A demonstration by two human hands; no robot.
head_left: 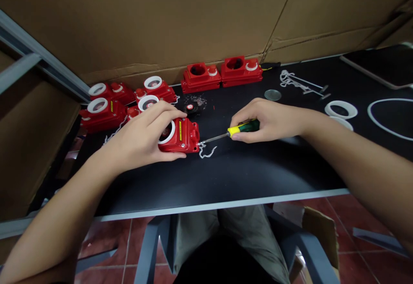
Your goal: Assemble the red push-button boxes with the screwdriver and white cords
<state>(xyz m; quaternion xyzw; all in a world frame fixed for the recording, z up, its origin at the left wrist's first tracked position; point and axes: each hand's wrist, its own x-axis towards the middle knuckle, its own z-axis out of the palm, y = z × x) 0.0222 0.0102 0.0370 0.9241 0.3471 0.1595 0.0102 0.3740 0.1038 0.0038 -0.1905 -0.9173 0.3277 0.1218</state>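
Observation:
My left hand (151, 134) is wrapped over a red box (185, 135) with a white ring and a yellow label, holding it down on the black tabletop. Its fingers cover part of the ring. A screwdriver (242, 128) with a yellow and green handle lies pinched in my right hand (271, 120). The screwdriver's tip meets the right end of the box, where a thin whitish chain (206, 151) trails onto the table. What exactly the tip touches is too small to tell.
Several similar red boxes (109, 114) stand at the back left. Two red boxes without white rings (241, 72) are against the cardboard wall (180, 21). To the right lie a clear disc (272, 95), T-shaped metal rods with chain (306, 87), white rings (341, 109) and a dark tablet-like slab (383, 66).

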